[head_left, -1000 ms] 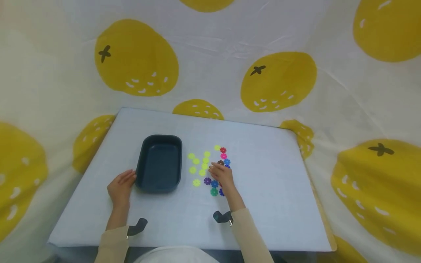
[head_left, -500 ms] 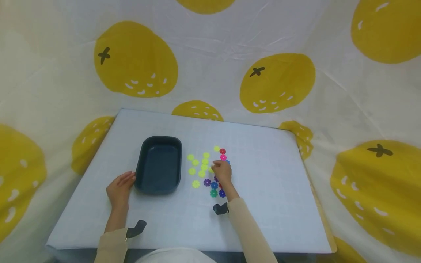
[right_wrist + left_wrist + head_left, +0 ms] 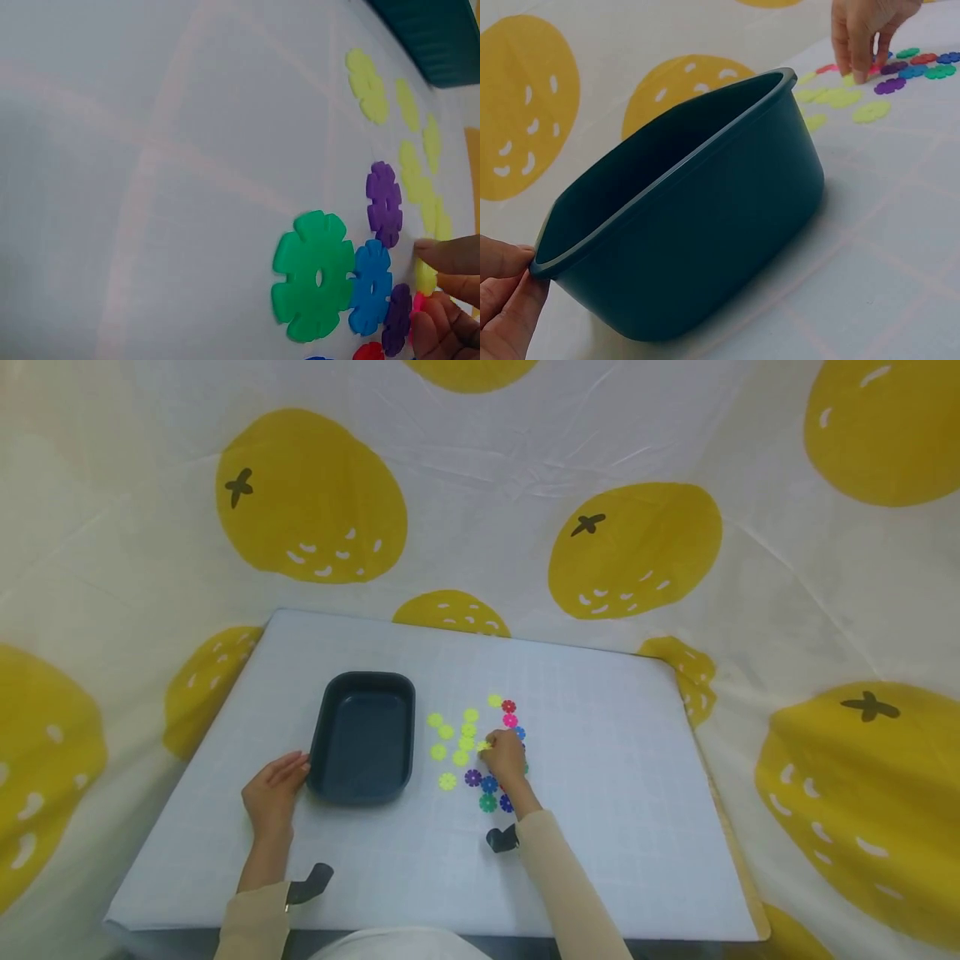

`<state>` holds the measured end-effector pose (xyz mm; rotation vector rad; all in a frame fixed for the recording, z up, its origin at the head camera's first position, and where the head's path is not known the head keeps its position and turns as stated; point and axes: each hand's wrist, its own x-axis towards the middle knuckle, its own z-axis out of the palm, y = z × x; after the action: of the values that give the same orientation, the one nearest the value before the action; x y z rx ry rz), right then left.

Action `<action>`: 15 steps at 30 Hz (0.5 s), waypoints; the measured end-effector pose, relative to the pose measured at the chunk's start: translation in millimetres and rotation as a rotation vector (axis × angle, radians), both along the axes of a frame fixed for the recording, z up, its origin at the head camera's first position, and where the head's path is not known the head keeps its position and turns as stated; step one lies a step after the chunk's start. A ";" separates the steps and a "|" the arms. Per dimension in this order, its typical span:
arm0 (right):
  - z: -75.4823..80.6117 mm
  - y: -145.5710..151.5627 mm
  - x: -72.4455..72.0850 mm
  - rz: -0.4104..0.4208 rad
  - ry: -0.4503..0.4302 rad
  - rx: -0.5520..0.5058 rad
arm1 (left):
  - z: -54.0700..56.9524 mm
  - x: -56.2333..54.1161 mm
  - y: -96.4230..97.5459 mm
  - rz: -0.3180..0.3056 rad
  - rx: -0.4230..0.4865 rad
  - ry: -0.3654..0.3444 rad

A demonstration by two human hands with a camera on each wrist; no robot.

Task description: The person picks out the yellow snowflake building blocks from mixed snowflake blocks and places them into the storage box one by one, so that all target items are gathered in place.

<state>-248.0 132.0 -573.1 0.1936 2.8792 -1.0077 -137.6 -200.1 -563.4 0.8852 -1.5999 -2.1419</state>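
Observation:
My left hand (image 3: pixel 273 789) pinches the near-left corner of the rim of a dark teal plastic tub (image 3: pixel 705 217), thumb on top and fingers below. The tub stands on the table left of the discs, with nothing inside. My right hand (image 3: pixel 507 757) is among the flower-shaped plastic discs, its thumb and fingers closed at a yellow flower disc (image 3: pixel 425 276). Several other yellow discs (image 3: pixel 447 782) lie between that hand and the tub. Beneath and around the hand are a purple disc (image 3: pixel 384 204), a blue disc (image 3: pixel 370 288) and a green disc (image 3: pixel 313 276).
Beyond the right hand lie a red disc (image 3: pixel 509 706), a pink disc (image 3: pixel 511 720) and one more yellow disc (image 3: pixel 495 700). A pale cloth covers the table (image 3: pixel 615 793). Behind it hangs a curtain (image 3: pixel 480 493) printed with yellow fruit.
My right hand has moved slightly, and its fingers have drawn together at a yellow disc; a brown disc seen earlier is now hidden by it. The left hand and tub stay put.

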 end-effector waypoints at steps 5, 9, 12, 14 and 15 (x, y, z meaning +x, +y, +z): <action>-2.4 1.7 0.1 -0.011 0.000 -0.044 | 1.0 -0.8 1.2 0.008 0.012 0.005; -5.6 3.0 0.0 -0.049 0.030 -0.116 | 0.7 -0.2 0.7 0.007 0.020 0.011; -8.3 4.0 -0.7 -0.090 0.047 -0.156 | 0.9 0.5 0.3 0.004 0.025 0.013; -9.3 4.8 -1.3 -0.118 0.045 -0.190 | 1.8 0.2 0.7 0.007 0.026 0.012; -9.5 5.3 -1.6 -0.129 0.044 -0.209 | 2.3 0.1 1.0 0.008 0.024 0.012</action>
<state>-249.6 137.3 -582.6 0.3495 2.8038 -1.3424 -137.4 -199.2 -561.1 0.8835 -1.5657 -2.1607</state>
